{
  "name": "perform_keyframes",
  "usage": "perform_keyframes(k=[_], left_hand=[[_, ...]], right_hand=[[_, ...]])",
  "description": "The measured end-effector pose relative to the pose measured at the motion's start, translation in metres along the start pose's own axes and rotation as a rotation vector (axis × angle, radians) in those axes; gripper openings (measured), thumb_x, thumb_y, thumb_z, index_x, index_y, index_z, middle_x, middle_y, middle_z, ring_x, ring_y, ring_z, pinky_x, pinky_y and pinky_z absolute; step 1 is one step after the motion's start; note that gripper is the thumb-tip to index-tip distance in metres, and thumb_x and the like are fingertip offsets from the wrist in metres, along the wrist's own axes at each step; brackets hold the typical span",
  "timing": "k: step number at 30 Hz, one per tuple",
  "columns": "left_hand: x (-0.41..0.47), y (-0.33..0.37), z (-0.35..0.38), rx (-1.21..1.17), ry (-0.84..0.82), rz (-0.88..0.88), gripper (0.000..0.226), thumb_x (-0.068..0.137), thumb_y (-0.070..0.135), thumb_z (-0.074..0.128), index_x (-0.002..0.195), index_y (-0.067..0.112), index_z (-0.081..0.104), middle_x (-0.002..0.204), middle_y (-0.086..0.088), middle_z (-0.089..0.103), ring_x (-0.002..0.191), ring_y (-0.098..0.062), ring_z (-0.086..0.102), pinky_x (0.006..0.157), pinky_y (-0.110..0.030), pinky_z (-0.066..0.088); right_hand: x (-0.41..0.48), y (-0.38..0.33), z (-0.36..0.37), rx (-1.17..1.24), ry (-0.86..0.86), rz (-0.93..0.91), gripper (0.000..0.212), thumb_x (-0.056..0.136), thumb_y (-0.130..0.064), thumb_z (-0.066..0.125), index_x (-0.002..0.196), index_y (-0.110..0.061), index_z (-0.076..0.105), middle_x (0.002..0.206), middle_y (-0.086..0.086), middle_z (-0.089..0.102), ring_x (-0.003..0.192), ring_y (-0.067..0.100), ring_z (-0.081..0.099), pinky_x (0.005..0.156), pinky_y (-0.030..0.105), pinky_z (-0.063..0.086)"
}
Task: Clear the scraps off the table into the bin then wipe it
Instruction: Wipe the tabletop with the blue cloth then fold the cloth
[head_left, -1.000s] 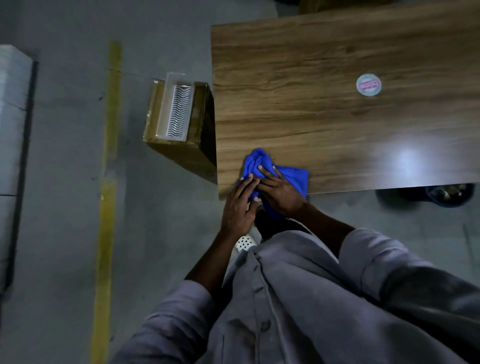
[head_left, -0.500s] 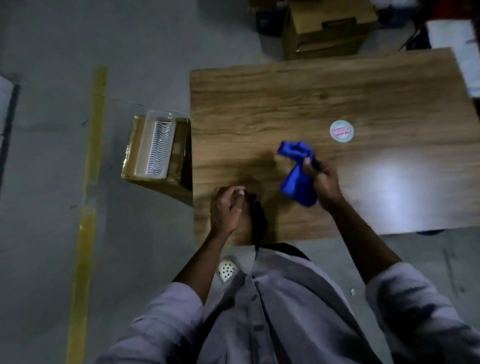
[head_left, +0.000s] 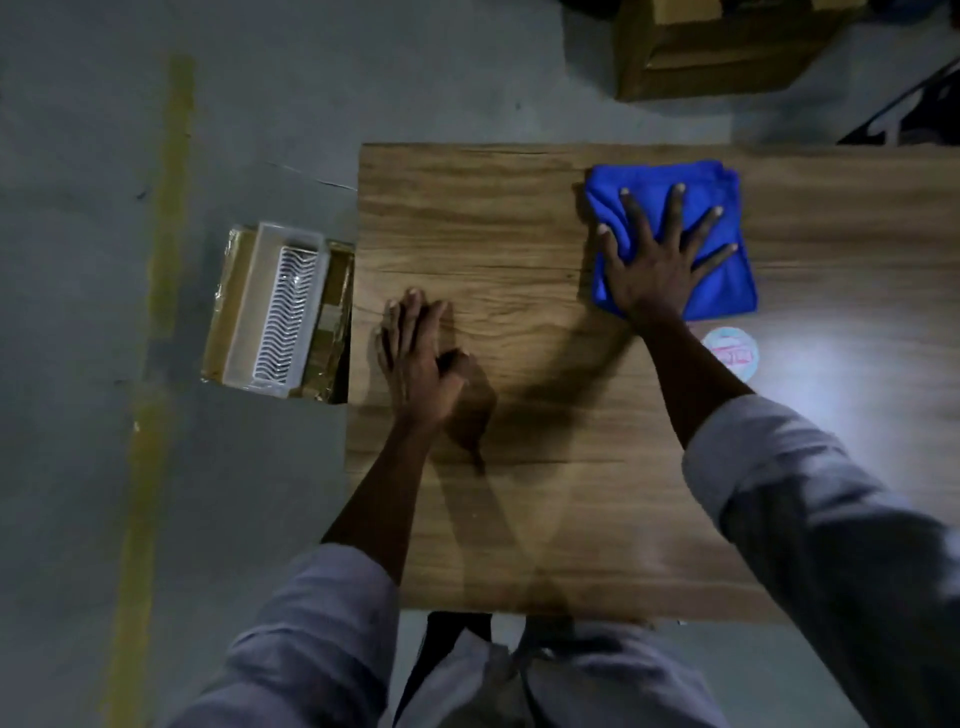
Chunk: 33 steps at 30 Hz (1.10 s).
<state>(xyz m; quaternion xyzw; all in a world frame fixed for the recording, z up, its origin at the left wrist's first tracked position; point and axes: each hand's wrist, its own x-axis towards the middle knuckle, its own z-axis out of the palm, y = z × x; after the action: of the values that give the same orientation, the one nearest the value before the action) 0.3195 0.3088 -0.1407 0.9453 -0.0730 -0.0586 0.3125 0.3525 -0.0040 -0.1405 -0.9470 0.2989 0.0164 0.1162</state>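
Fingers of right hand: splayed wide, flat on blue cloth | cloth: far part of table, just beyond round sticker | left hand: flat, bracing near left edge | my note: I'd press evenly, sweep overlapping strokes edge to edge.

Warehouse or workshop, by the look of it: bare concrete floor, painted yellow line, cardboard boxes standing about.

Left hand lies flat, palm down, fingers straight and close together. Right hand reaches farther forward, palm down, fingers spread wide. Both forearms are bare below pushed-up grey sleeves.
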Motion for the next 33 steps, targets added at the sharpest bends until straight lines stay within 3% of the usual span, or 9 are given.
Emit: perform_keyframes(k=[4,8,16,19,23,33], left_hand=[[-0.001,-0.004,0.006,0.023,0.034,0.045,0.065,0.092,0.044,0.056,0.152,0.022,0.046,0.167,-0.005,0.025,0.157,-0.029,0.01,0.125,-0.05,0.003],[0.002,-0.006,0.007,0.018,0.023,0.052,0.064,0.094,0.046,0.055,0.152,0.02,0.046,0.167,-0.006,0.026,0.157,-0.029,0.01,0.124,-0.051,0.003],[-0.006,0.011,-0.011,-0.273,-0.001,-0.142,0.066,0.095,0.034,0.054,0.157,0.025,0.035,0.168,-0.004,0.022,0.157,-0.02,0.011,0.127,-0.05,0.007],[-0.031,0.017,-0.012,-0.228,-0.036,-0.024,0.057,0.099,0.04,0.05,0.153,0.024,0.043,0.167,-0.008,0.025,0.156,-0.025,0.015,0.125,-0.051,0.017],[-0.092,0.02,0.003,-0.15,-0.094,0.126,0.048,0.1,0.033,0.054,0.145,0.018,0.056,0.166,-0.015,0.024,0.155,-0.031,0.019,0.122,-0.055,0.025],[-0.236,-0.003,-0.012,-0.046,-0.187,0.203,0.061,0.095,0.022,0.062,0.154,0.026,0.044,0.168,-0.012,0.019,0.156,-0.027,0.019,0.123,-0.049,0.021]], right_hand=[[0.047,-0.032,0.002,-0.013,-0.029,-0.136,0.064,0.096,-0.079,0.026,0.156,-0.057,0.027,0.174,-0.006,0.011,0.158,0.047,-0.001,0.117,0.077,-0.006],[0.062,-0.07,0.007,-0.029,-0.1,-0.418,0.063,0.1,-0.074,0.023,0.159,-0.053,0.024,0.174,-0.007,0.014,0.158,0.045,0.001,0.119,0.075,-0.003],[-0.029,-0.063,0.026,-0.037,-0.102,-0.997,0.056,0.105,-0.068,0.032,0.158,-0.05,0.032,0.171,-0.01,0.024,0.16,0.035,0.01,0.123,0.067,0.008],[-0.083,-0.046,0.026,-0.028,-0.11,-1.065,0.056,0.105,-0.065,0.035,0.158,-0.046,0.036,0.17,-0.008,0.026,0.16,0.035,0.012,0.123,0.067,0.012],[-0.15,-0.021,0.023,-0.008,-0.15,-1.086,0.057,0.103,-0.059,0.039,0.153,-0.033,0.048,0.169,-0.004,0.03,0.158,0.039,0.018,0.121,0.069,0.018],[-0.291,0.022,0.024,0.032,-0.099,-1.07,0.048,0.108,-0.052,0.041,0.15,-0.034,0.052,0.167,-0.007,0.034,0.158,0.034,0.021,0.124,0.065,0.018]])
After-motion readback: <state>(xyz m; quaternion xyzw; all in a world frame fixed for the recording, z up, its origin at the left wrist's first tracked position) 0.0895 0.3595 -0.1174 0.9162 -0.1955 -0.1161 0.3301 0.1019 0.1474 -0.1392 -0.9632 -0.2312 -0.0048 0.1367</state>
